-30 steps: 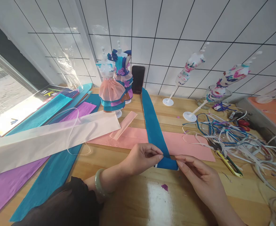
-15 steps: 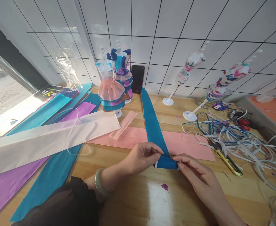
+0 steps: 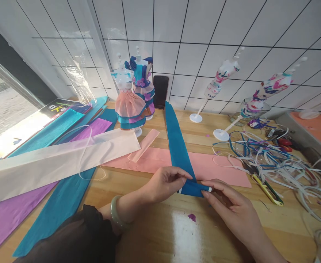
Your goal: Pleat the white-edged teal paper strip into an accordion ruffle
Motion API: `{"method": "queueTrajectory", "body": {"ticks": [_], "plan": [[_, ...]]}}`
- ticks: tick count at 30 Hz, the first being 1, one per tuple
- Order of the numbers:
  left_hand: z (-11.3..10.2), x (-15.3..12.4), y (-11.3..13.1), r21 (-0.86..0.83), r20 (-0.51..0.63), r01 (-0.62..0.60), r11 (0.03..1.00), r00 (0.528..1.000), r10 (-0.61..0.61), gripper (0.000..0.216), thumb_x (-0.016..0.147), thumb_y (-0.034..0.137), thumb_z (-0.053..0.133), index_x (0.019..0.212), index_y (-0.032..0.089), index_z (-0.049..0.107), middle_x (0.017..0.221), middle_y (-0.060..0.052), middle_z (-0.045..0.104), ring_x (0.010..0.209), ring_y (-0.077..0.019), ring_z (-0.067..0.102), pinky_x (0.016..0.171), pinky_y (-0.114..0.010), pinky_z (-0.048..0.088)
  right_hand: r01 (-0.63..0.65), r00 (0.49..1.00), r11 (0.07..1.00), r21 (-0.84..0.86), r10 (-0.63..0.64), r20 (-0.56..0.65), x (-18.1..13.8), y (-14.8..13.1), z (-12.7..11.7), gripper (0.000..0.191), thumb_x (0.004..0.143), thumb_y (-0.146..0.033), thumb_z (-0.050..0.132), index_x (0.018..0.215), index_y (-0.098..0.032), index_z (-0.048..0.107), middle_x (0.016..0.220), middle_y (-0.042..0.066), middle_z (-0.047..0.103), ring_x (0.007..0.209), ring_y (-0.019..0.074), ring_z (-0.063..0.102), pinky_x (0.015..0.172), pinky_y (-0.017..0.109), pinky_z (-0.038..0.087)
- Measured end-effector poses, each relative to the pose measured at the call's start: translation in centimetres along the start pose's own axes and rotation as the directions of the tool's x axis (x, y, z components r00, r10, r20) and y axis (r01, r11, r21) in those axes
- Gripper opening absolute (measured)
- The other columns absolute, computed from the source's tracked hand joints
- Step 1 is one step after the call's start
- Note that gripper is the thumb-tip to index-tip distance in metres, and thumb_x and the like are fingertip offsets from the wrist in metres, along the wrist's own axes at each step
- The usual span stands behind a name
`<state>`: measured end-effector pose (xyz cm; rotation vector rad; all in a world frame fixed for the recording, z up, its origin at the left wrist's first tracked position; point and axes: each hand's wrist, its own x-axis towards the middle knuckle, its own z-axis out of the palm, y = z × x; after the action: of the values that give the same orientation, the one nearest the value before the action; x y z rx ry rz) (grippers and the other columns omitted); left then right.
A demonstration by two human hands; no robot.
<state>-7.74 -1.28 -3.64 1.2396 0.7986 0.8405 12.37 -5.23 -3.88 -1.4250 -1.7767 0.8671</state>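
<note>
- The left hand has its grip closed, thumb and forefinger pinching the left edge of the teal strip at its folded near end.
- The right hand grips the same folded end from the right.
- The strip runs from the hands across the pink sheet toward the phone at the wall.
- Yellow snips and tangled ribbons lie on the surface to the right.

Low in the centre of the frame, the near end of the blue strip is folded tighter than a second ago, and its flap is now a narrower band. My right hand has closed in to pinch the flap's right tip. My left hand has edged slightly right.
</note>
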Motion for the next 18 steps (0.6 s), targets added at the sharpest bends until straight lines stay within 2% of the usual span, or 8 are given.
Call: {"method": "queueTrajectory", "body": {"ticks": [4, 6, 9, 12, 15, 18], "plan": [[0.03, 0.20, -0.39, -0.049, 0.001, 0.016, 0.999, 1.000, -0.016, 0.025, 0.077, 0.032, 0.057, 0.087, 0.011, 0.065, 0.063, -0.001, 0.054, 0.055, -0.0074, 0.045, 0.052, -0.019, 0.034, 0.032, 0.999, 0.999, -0.043, -0.031, 0.023, -0.01, -0.37, 0.00, 0.042, 0.080, -0.029, 0.057, 0.121, -0.026, 0.049, 0.107, 0.005, 0.064, 0.098, 0.0190, 0.061, 0.087, 0.031, 0.049], [0.06, 0.27, -0.55, -0.046, -0.007, 0.019, 0.999, 1.000, -0.020, 0.024, 0.077, 0.031, 0.057, 0.086, 0.010, 0.065, 0.065, -0.002, 0.055, 0.056, -0.0076, 0.045, 0.053, -0.020, 0.035, 0.055, 0.998, 0.994, -0.095, -0.051, 0.049, 0.00, -0.63, -0.04, 0.043, 0.079, -0.029, 0.058, 0.121, -0.026, 0.048, 0.112, 0.004, 0.063, 0.102, 0.0192, 0.060, 0.089, 0.031, 0.048], [0.11, 0.27, -0.62, -0.027, -0.015, 0.024, 0.999, 1.000, -0.025, 0.023, 0.077, 0.030, 0.057, 0.086, 0.010, 0.065, 0.064, -0.002, 0.055, 0.057, -0.0078, 0.046, 0.054, -0.020, 0.035, 0.115, 0.992, 0.982, -0.151, -0.107, 0.063, 0.02, -0.92, -0.15, 0.033, 0.079, -0.027, 0.058, 0.112, -0.027, 0.055, 0.112, 0.003, 0.063, 0.103, 0.0195, 0.059, 0.087, 0.030, 0.049], [0.11, 0.20, -0.48, -0.028, -0.007, 0.040, 0.999, 0.999, -0.041, 0.023, 0.076, 0.029, 0.058, 0.086, 0.009, 0.064, 0.060, 0.000, 0.052, 0.055, -0.0073, 0.045, 0.052, -0.019, 0.035, 0.191, 0.980, 0.974, -0.121, -0.182, 0.084, 0.08, -1.00, -0.25, 0.019, 0.081, -0.024, 0.055, 0.099, -0.027, 0.061, 0.101, 0.003, 0.066, 0.096, 0.0187, 0.061, 0.082, 0.028, 0.050], [0.01, 0.15, -0.28, -0.060, 0.011, 0.036, 0.998, 0.999, -0.036, 0.023, 0.076, 0.029, 0.059, 0.086, 0.010, 0.064, 0.060, 0.000, 0.051, 0.054, -0.0069, 0.045, 0.053, -0.019, 0.035, 0.175, 0.983, 0.977, -0.117, -0.168, 0.067, 0.17, -0.99, -0.32, 0.011, 0.082, -0.025, 0.053, 0.087, -0.025, 0.064, 0.089, 0.003, 0.067, 0.086, 0.0185, 0.063, 0.076, 0.027, 0.050], [-0.19, 0.16, -0.14, -0.093, 0.028, 0.037, 0.995, 0.999, -0.034, 0.022, 0.076, 0.030, 0.060, 0.087, 0.011, 0.064, 0.061, 0.001, 0.050, 0.053, -0.0063, 0.045, 0.052, -0.019, 0.034, 0.122, 0.992, 0.985, -0.119, -0.119, 0.036, 0.23, -1.00, -0.38, 0.010, 0.080, -0.028, 0.055, 0.083, -0.025, 0.065, 0.087, 0.003, 0.068, 0.083, 0.0184, 0.063, 0.073, 0.027, 0.050]]}}
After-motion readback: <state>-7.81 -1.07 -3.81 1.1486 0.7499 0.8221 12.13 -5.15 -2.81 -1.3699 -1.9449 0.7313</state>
